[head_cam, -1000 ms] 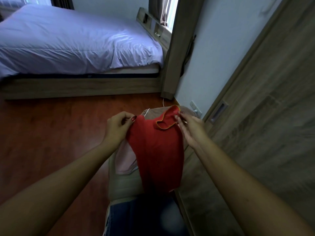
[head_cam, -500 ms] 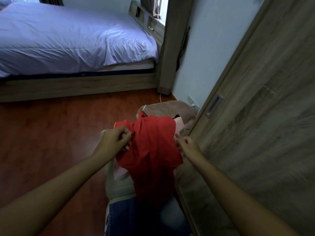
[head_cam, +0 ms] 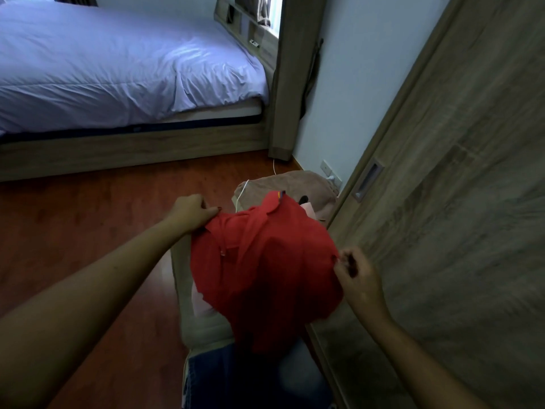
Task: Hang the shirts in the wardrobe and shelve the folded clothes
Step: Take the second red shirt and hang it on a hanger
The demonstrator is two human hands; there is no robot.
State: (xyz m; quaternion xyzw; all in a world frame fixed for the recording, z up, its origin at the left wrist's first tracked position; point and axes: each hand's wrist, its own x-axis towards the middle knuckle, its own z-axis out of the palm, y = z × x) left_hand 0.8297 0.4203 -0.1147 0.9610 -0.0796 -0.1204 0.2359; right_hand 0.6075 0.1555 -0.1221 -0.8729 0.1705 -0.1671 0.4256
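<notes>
A red shirt [head_cam: 265,267] with a collar hangs spread between both hands above a row of clothes on the floor. My left hand [head_cam: 191,211] pinches its upper left edge. My right hand [head_cam: 355,276] grips its right edge, close to the wardrobe door. Under the shirt lie a brown folded cloth [head_cam: 295,184], a pink garment [head_cam: 309,209], a beige piece [head_cam: 200,323] and blue jeans [head_cam: 236,376], partly hidden by the shirt. The wooden sliding wardrobe door [head_cam: 457,216] on the right is closed.
A bed [head_cam: 118,72] with a pale duvet stands at the back on a wooden frame. Red-brown wooden floor [head_cam: 73,231] spreads to the left. A wall socket [head_cam: 328,169] with a white cable sits low on the wall by the wardrobe's recessed handle [head_cam: 367,180].
The hands have moved apart and spread the red shirt wider. The right hand dropped lower and to the right, the left hand shifted left. The collar now faces away from me.
</notes>
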